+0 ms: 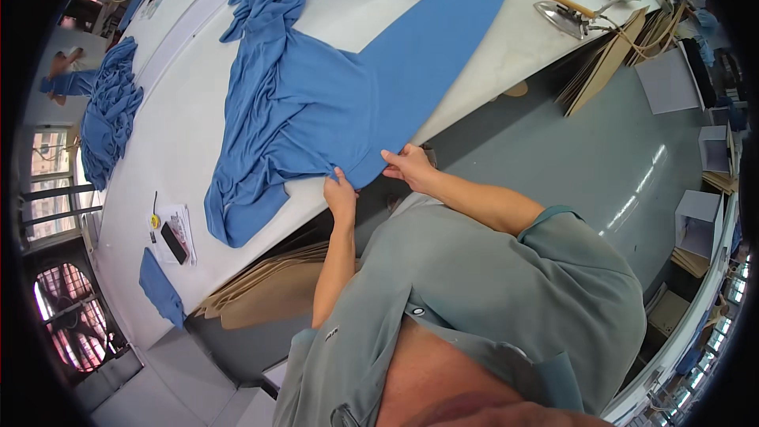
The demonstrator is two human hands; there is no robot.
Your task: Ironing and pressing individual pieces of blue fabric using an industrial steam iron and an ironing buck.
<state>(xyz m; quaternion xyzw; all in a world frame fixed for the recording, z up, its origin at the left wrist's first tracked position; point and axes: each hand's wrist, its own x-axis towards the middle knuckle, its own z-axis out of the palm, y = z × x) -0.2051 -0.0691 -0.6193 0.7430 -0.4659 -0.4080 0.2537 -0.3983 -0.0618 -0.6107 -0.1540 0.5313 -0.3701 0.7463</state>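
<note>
Above a grey floor [569,166], one blue garment [316,103] is spread on one long white table [170,166]; its near edge is pinched by fingers of both left hand [341,198] and right hand [411,168]. One iron [563,19] is placed farther right.

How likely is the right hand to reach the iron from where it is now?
Probably not without a step: the iron lies far along the table from the right hand, which pinches the edge of the blue garment, though nothing stands between.
</note>
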